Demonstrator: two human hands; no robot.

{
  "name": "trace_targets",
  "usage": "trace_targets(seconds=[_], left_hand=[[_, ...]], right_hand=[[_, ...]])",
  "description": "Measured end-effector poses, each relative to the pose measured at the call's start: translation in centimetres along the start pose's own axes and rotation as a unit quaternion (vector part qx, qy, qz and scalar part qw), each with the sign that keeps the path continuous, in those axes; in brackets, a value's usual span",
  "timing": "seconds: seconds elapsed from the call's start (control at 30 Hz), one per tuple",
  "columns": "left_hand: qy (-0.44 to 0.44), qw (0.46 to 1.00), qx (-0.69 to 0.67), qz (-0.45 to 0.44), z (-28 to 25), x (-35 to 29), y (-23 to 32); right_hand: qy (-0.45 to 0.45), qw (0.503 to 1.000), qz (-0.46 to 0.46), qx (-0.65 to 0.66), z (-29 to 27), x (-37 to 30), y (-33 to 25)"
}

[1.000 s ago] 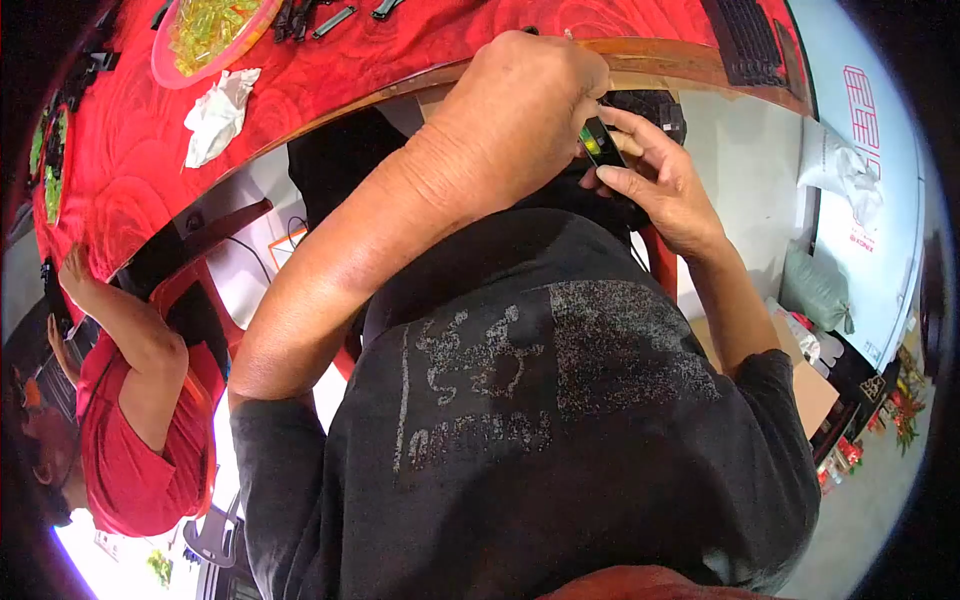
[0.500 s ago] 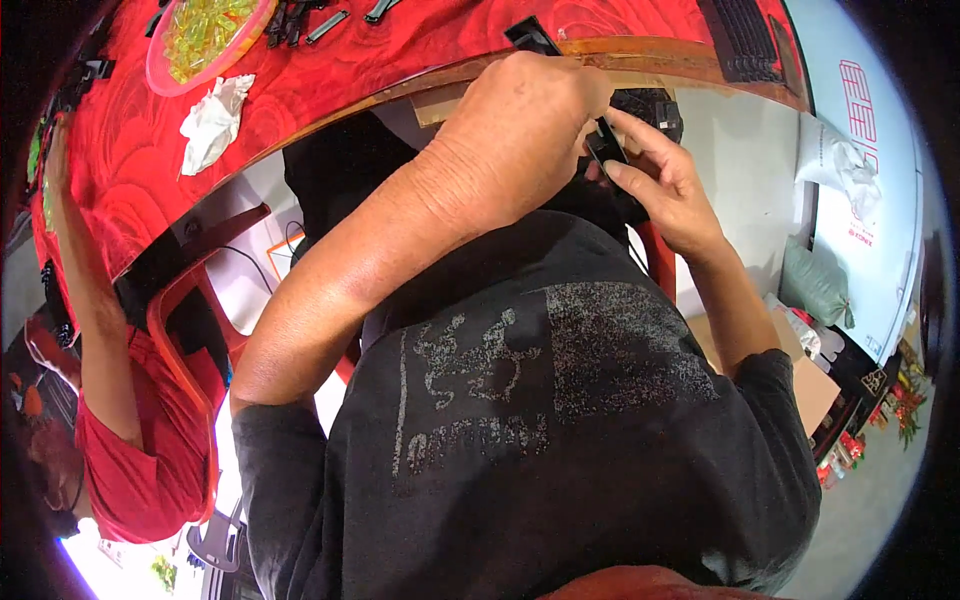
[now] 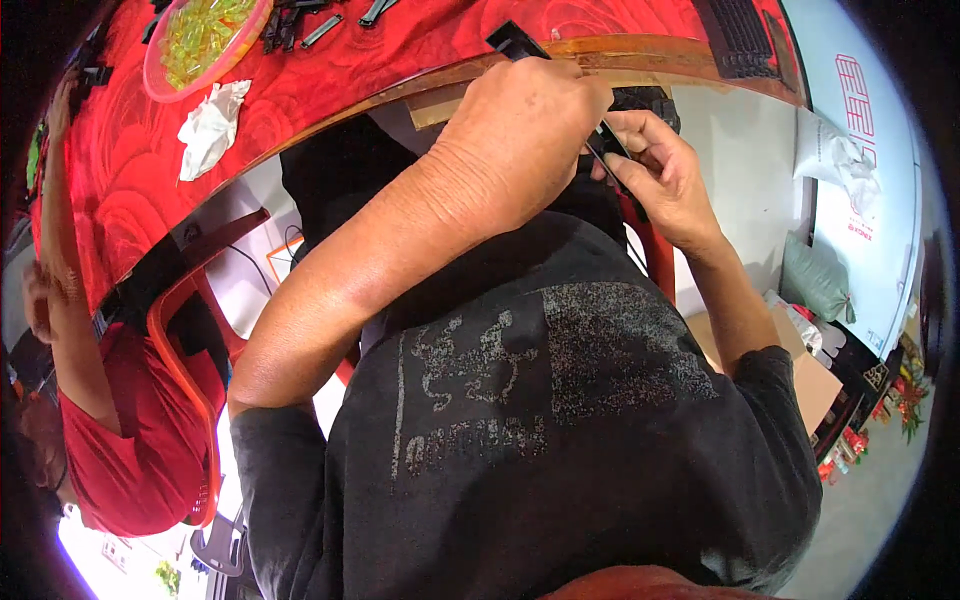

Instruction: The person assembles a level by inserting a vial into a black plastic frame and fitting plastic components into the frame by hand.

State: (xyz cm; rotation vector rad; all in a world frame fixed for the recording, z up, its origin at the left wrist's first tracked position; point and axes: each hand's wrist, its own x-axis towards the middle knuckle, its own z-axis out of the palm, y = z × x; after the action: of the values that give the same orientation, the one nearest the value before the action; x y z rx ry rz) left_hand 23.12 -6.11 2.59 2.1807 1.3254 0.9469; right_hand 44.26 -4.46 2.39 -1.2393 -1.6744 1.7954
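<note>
My left hand (image 3: 540, 120) is closed round a long, flat black strip (image 3: 515, 42), its back turned up. One end of the strip sticks out beyond the knuckles over the table edge. The other end shows between my two hands, with a pale glint on it. My right hand (image 3: 665, 180) is bent round that lower end, thumb and fingers pinching it. The left fingertips and most of the strip's middle are hidden behind the left hand. Both hands are just in front of the table's wooden edge (image 3: 640, 45), above my lap.
On the red patterned tablecloth (image 3: 340, 75) are a pink bowl (image 3: 150, 85) of small yellowish clear pieces, a crumpled white tissue (image 3: 212, 130), loose black strips (image 3: 290, 25) and a stack of black strips (image 3: 735, 35). A co-worker in a red shirt (image 3: 145, 440) sits at the left.
The black strip's upper end has shifted slightly left, and its lower end has tilted between my hands. My fingers have moved a little. At the left, the co-worker's arm and body have shifted.
</note>
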Motion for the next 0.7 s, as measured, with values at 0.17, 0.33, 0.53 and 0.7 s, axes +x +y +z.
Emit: trace_targets(seconds=[0.17, 0.33, 0.53, 0.7], left_hand=[[0.013, 1.0, 0.002, 0.01, 0.35, 0.23, -0.1], [0.032, 0.999, -0.022, 0.01, 0.03, 0.47, -0.23], [0.023, 0.999, -0.036, 0.002, 0.03, 0.65, -0.11], [0.03, 0.999, -0.031, 0.009, 0.2, 0.59, -0.12]], right_hand=[[0.009, 1.0, 0.0, -0.016, -0.39, -0.09, 0.24], [0.021, 0.999, -0.021, -0.022, -0.72, 0.09, 0.44], [0.03, 0.999, -0.024, -0.032, -0.76, 0.17, 0.17], [0.025, 0.999, -0.027, -0.03, -0.77, 0.25, 0.03]])
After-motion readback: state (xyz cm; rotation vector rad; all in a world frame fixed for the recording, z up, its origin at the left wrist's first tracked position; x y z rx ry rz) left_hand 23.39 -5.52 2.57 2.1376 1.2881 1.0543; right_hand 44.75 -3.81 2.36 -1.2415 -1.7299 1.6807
